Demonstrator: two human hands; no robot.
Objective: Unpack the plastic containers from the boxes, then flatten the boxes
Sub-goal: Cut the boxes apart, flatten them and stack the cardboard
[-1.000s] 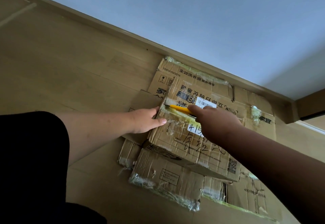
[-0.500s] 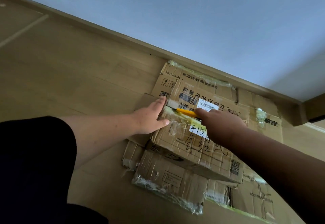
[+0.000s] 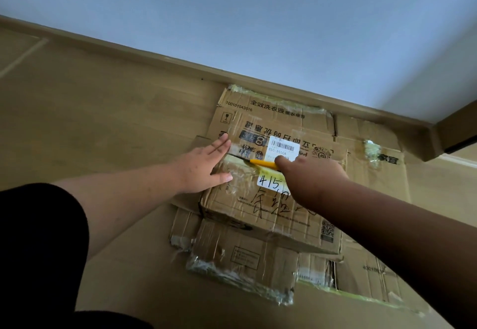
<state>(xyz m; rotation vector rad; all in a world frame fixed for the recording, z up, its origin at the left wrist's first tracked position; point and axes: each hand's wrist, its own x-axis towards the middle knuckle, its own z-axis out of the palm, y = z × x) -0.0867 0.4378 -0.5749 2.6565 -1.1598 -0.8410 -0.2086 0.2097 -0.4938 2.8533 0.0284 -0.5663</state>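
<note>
The taped cardboard box [image 3: 273,194] lies on a layer of flattened cardboard [image 3: 374,153] on the floor [image 3: 103,112], close to the wall's baseboard. Its board looks stiff but creased, and the glossy tape over the top seam is probably slippery, so holding it by the corner edges seems safest. The left hand [image 3: 204,167] presses flat on the box's left end with straight fingers. The right hand [image 3: 309,176] is curled round a yellow cutter [image 3: 263,164] set at the seam (its blade tip is too small to see).
</note>
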